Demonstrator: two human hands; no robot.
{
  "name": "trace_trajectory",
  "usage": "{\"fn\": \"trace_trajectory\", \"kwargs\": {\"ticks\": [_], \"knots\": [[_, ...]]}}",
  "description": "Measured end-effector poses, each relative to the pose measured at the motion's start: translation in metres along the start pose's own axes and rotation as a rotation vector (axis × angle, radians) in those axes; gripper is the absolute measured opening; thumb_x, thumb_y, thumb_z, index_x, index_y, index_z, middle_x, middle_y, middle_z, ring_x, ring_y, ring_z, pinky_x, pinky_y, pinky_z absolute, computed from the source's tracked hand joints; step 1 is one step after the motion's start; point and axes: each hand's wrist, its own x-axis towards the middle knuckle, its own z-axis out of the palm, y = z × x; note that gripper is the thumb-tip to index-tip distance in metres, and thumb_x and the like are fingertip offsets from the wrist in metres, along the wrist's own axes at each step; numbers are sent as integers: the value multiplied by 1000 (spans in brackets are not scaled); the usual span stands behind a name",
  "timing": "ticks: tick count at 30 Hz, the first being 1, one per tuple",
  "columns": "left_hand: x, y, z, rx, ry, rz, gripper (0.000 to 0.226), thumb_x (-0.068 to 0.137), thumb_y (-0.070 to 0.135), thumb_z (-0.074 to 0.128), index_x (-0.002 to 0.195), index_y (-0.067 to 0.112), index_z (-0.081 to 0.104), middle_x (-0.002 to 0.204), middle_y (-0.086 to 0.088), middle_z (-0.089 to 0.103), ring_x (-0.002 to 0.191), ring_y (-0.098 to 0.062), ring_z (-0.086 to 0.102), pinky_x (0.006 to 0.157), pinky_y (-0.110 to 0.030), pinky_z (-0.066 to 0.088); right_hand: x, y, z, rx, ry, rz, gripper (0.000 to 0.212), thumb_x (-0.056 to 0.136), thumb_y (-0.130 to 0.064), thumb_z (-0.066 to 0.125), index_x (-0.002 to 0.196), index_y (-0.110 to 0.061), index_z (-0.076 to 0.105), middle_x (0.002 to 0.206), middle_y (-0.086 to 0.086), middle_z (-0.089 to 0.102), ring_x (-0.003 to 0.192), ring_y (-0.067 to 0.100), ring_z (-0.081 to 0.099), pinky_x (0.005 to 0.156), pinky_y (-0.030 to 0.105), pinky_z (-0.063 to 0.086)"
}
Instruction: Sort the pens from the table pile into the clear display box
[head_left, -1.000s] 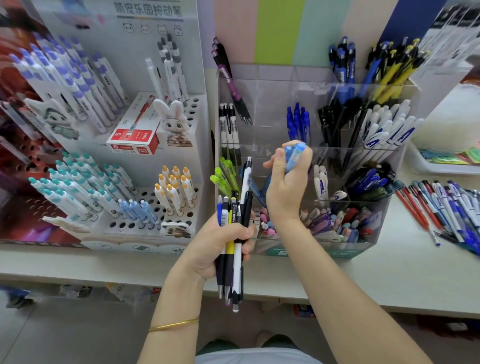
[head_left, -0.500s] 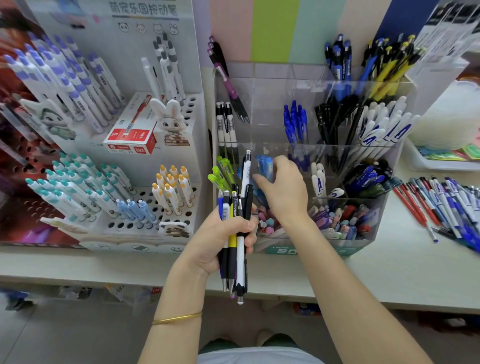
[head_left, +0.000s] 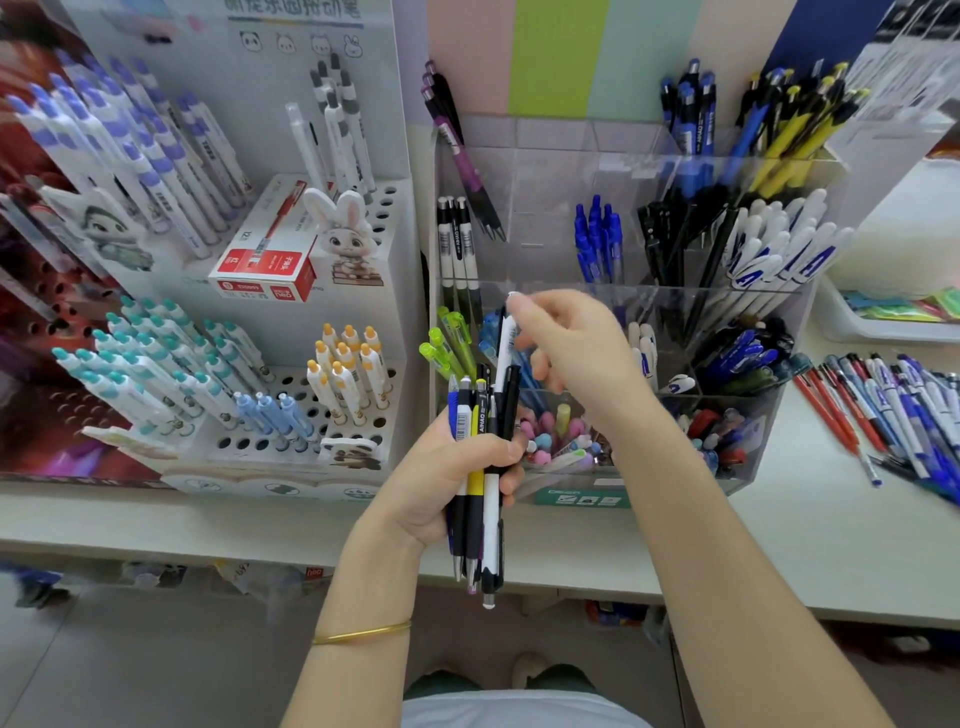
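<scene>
My left hand (head_left: 441, 483) is shut around a bundle of pens (head_left: 475, 499) held upright in front of the clear display box (head_left: 727, 293). A tall white pen (head_left: 505, 348) sticks up out of the bundle. My right hand (head_left: 582, 353) hovers over the box's front-left compartments, its fingertips pinched on that pen's top end. Light-blue pens (head_left: 488, 330) stand in the compartment just behind it, beside green pens (head_left: 447, 338). The pile of pens (head_left: 893, 410) lies on the table at the right.
A white stand with rows of pens (head_left: 208, 395), a red box (head_left: 270, 260) and a rabbit figure (head_left: 345, 234) fills the left. Other box compartments hold blue, black, yellow and white pens. A white tray (head_left: 883, 322) sits at the far right.
My right hand lowered the light-blue pens into the front-left compartment and let them go, then came back to the top of the white pen. The left hand has kept its bundle.
</scene>
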Motion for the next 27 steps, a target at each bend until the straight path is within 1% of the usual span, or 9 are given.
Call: {"fn": "trace_trajectory", "kwargs": {"ticks": [3, 6, 10, 12, 15, 17, 21, 24, 27], "knots": [[0, 1, 2, 5, -10, 2, 23, 74, 0, 56, 95, 9, 53, 65, 0, 54, 50, -12, 49, 48, -25, 44, 3, 4, 3, -67, -58, -8, 30, 92, -29, 61, 84, 1, 63, 54, -6, 53, 40, 0, 43, 43, 12, 37], [-1, 1, 1, -4, -27, 4, 18, 74, 1, 60, 89, 12, 58, 65, 0, 54, 51, -11, 50, 49, -24, 45, 6, 6, 6, 100, 58, -33, 31, 95, -23, 57, 88, 7, 61, 62, 6, 52, 48, 7, 46, 45, 14, 39], [0, 4, -1, -15, -69, -10, 12, 70, 12, 70, 79, 19, 66, 68, -6, 50, 53, -13, 51, 51, -26, 46, 7, 1, 9, 332, 249, -90, 22, 96, -20, 55, 84, -2, 60, 64, 1, 49, 54, 9, 45, 47, 15, 39], [0, 4, -2, -32, -62, -41, 16, 69, 12, 70, 84, 15, 64, 68, -5, 50, 53, -13, 51, 51, -26, 47, 5, -4, 5, 447, 366, -123, 17, 97, -19, 53, 87, -6, 58, 63, -1, 51, 51, 7, 46, 44, 18, 40], [0, 3, 0, -81, 38, -59, 21, 72, 5, 67, 91, 8, 58, 68, -5, 49, 52, -13, 50, 49, -26, 47, -1, -7, -7, 519, 481, -200, 8, 97, -15, 53, 90, -13, 56, 75, 4, 60, 59, 9, 60, 48, 21, 49], [2, 5, 3, -148, 107, -30, 13, 75, 4, 62, 86, 7, 56, 67, -6, 48, 51, -13, 49, 48, -25, 47, -10, -4, -11, 539, 446, -228, 8, 96, -8, 54, 93, -15, 57, 86, 11, 63, 69, 18, 68, 57, 27, 55], [10, 14, 16, -271, 209, 26, 11, 87, 2, 60, 84, 7, 51, 63, -5, 48, 49, -12, 49, 46, -24, 49, -37, 7, -8, 574, 319, -254, 12, 90, 4, 57, 95, -7, 59, 98, 17, 65, 82, 27, 70, 68, 32, 57], [15, 20, 29, -364, 323, 46, 17, 95, 2, 48, 79, 6, 52, 59, -6, 51, 41, -13, 50, 42, -22, 48, -58, 13, -4, 411, 240, -380, 16, 85, 8, 62, 92, -5, 59, 103, 15, 64, 90, 25, 69, 76, 31, 57], [23, 21, 36, -338, 480, 100, 16, 95, 0, 46, 81, 3, 53, 63, -10, 55, 44, -15, 56, 42, -25, 51, -76, 19, -2, 239, 166, -422, 14, 82, 2, 67, 88, -8, 60, 95, 4, 66, 89, 15, 66, 75, 26, 54]]}}
